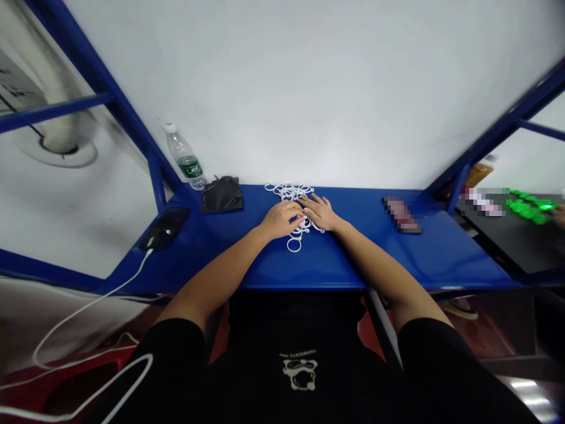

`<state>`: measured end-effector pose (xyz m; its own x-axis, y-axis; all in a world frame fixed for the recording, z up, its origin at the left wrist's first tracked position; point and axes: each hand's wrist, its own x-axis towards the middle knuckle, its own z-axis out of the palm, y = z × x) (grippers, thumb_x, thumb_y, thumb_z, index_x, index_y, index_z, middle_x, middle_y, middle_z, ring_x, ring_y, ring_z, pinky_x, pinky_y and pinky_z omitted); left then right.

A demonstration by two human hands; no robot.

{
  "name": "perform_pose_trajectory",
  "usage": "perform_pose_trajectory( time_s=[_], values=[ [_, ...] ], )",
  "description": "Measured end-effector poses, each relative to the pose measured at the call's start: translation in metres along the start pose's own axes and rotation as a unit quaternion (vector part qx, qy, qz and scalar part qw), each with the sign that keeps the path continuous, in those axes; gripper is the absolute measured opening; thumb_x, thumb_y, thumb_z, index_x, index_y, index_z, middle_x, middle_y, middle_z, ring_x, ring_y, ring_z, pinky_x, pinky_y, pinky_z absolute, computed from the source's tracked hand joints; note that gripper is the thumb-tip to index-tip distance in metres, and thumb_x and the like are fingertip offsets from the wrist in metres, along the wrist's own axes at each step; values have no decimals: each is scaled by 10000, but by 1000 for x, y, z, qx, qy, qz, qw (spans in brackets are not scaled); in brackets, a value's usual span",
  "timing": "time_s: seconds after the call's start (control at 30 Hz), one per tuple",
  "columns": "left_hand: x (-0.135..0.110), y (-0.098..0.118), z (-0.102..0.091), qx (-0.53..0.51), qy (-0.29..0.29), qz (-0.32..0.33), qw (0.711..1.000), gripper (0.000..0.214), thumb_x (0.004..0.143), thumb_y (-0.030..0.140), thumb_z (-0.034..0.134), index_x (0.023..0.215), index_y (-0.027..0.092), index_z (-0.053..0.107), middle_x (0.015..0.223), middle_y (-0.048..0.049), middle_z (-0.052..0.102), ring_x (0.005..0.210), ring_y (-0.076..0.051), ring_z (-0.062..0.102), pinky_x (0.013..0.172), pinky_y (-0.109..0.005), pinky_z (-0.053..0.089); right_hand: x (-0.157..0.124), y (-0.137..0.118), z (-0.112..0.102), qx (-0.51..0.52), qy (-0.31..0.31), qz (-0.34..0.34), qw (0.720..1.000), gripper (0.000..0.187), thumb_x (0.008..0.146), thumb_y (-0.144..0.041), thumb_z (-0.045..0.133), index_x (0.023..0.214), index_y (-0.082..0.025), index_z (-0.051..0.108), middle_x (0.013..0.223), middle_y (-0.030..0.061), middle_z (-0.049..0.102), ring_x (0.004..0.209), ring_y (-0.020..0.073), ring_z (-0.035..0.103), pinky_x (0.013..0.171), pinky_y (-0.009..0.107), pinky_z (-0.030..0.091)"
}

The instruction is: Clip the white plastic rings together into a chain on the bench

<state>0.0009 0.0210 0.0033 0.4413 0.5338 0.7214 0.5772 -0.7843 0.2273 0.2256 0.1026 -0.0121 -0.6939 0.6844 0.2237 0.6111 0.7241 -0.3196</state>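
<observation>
A heap of white curtain rings (293, 244), each a thin hoop with a small eyelet, lies on the blue tabletop (220, 253) in front of me. My left hand (281, 220) is over the near left part of the heap, fingers bent and thumb brought towards them in a pinch at a white ring. My right hand (320, 213) lies over the right side of the heap, palm down, with its fingers stretched out and apart. Both hands hide the middle of the heap. More rings show beyond the fingertips, close to the wall.
At the back left stand a water bottle (189, 164) and a black plastic bag (222, 195). A black power bank (165, 228) with a white cable (126, 284) lies at the left edge. Rightwards is a phone (402, 215). Blue frame bars flank the table; green items (529, 206) lie on a neighbouring table.
</observation>
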Motion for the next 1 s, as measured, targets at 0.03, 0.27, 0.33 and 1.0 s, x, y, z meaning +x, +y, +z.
perform_pose_trajectory(
  time_s=[0.03,0.27,0.33,1.0],
  values=[
    [0,0,1,-4,-4,2,1000,131,1002,259,649,953,208,760,1026,-77,765,970,-212,714,913,-418,584,0,1,1,0,-14,8,1000,622,1122,-591,275,1620,-294,500,1681,79,474,1612,423,289,1249,759,199],
    [0,4,1,-8,-9,8,1000,142,999,280,655,930,219,763,989,-66,788,939,-207,737,877,-397,578,-1,1,2,2,7,-3,1000,545,1116,-566,341,1472,-302,657,1571,103,603,1490,399,458,1227,765,202],
    [-1,5,0,1,-13,5,1000,147,1002,301,662,938,217,765,967,-64,796,922,-207,744,855,-387,569,-2,0,1,-3,21,-6,1000,530,1117,-549,347,1390,-282,715,1486,121,664,1423,372,516,1228,744,211],
    [-11,-15,5,-32,34,-186,982,359,1061,261,583,1409,216,660,1180,-74,776,966,-172,742,917,-321,603,-14,-30,-18,13,184,-240,953,255,1065,-286,532,1190,-258,753,1082,92,781,1118,280,663,1016,508,494]
  ],
)
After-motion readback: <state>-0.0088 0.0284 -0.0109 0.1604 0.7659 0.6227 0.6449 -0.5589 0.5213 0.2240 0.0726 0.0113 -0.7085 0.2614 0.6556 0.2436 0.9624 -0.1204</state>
